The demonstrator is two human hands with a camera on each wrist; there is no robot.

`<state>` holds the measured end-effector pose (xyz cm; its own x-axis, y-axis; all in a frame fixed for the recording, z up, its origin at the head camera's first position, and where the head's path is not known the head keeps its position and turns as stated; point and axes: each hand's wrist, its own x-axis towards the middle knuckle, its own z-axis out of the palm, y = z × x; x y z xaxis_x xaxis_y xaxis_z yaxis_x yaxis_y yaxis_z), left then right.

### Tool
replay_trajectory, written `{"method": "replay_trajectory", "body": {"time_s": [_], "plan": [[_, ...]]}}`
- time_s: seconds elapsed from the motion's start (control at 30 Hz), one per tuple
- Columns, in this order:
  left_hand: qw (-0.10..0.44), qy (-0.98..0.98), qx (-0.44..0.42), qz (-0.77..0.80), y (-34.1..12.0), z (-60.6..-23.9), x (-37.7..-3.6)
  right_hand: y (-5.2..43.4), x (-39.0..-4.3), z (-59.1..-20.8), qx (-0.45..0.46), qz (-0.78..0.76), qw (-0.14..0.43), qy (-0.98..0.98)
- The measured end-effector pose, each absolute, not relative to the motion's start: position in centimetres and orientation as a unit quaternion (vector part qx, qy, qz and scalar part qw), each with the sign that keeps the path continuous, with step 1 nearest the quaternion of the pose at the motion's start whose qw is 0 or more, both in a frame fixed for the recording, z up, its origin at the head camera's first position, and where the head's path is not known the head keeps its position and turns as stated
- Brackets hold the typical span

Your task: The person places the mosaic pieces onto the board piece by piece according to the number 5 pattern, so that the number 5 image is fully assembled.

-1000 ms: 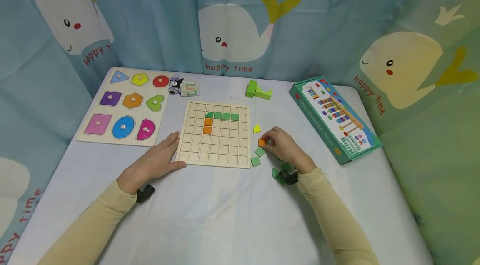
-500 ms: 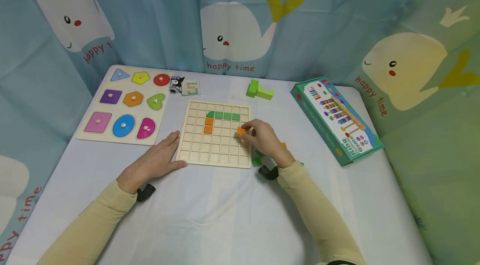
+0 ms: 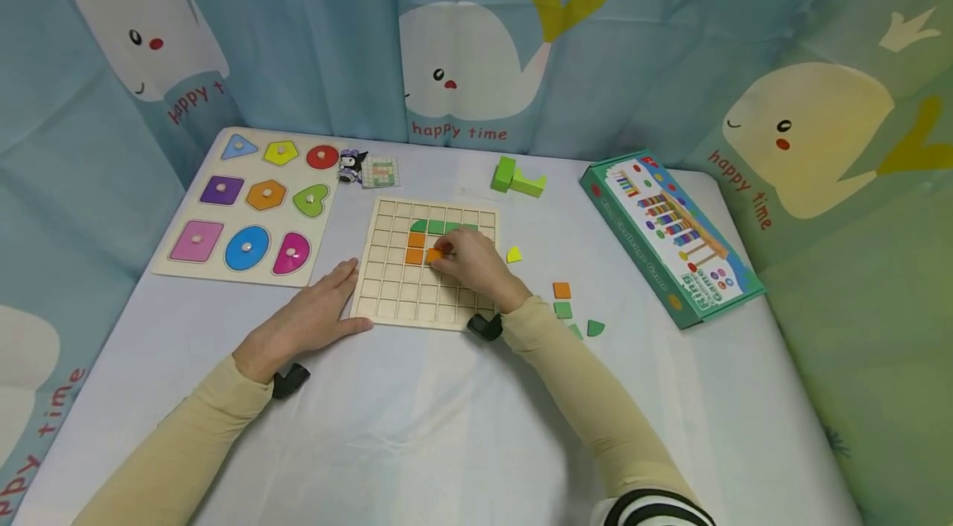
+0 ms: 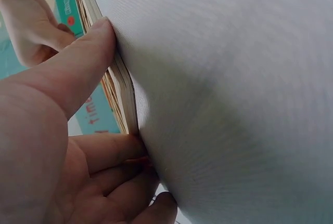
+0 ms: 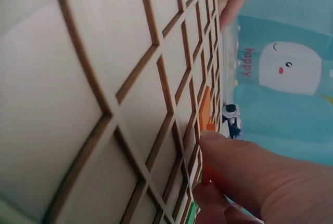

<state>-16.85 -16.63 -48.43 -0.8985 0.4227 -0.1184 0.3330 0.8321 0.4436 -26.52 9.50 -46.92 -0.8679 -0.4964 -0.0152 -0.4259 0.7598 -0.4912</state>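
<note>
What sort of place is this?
Probably a children's play corner, or a table made up like one: a whale-print curtain hangs around a table bearing a knobbed shape puzzle and a wooden grid board.

Tabletop (image 3: 417,435) under a pale cloth. Far left: shape puzzle (image 3: 231,216), nine knobbed pieces in three rows, among them a purple square, an orange hexagon and a green heart. Small black-and-white figure (image 3: 350,167) just beside its far right corner. Towards the back edge, two green blocks (image 3: 505,174), one notched, set close together. Right side: green game box (image 3: 673,241), lying at a slant, lettered "Ring". Behind, blue curtain (image 3: 320,30): white whales, red "happy time".
</note>
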Motion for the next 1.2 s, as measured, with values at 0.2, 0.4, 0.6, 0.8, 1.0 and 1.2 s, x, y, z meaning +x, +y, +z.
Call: {"method": "replay_trajectory", "body": {"time_s": [0.2, 0.4, 0.6, 0.8, 1.0, 1.2], "plan": [[0.105, 0.952, 0.197, 0.207, -16.6, -48.5, -16.9, 8.9, -26.6, -47.1, -0.246, -0.224, 0.076, 0.94], [0.101, 0.953, 0.197, 0.208, -16.6, -48.5, -16.8, 9.1, -26.6, -47.2, -0.252, -0.224, 0.079, 0.938], [0.101, 0.952, 0.197, 0.211, -16.6, -48.5, -16.8, 11.4, -26.1, -46.6, -0.274, -0.262, 0.07, 0.923], [0.103, 0.951, 0.197, 0.215, -16.5, -48.4, -16.8, 16.5, -25.6, -46.0, -0.264, -0.282, 0.054, 0.921], [0.104, 0.951, 0.194, 0.216, -16.4, -48.2, -16.7, 23.1, -24.6, -45.4, -0.228, -0.287, 0.04, 0.93], [0.103, 0.953, 0.193, 0.211, -16.4, -48.4, -16.7, 28.3, -23.3, -45.7, -0.206, -0.282, 0.034, 0.936]]}}
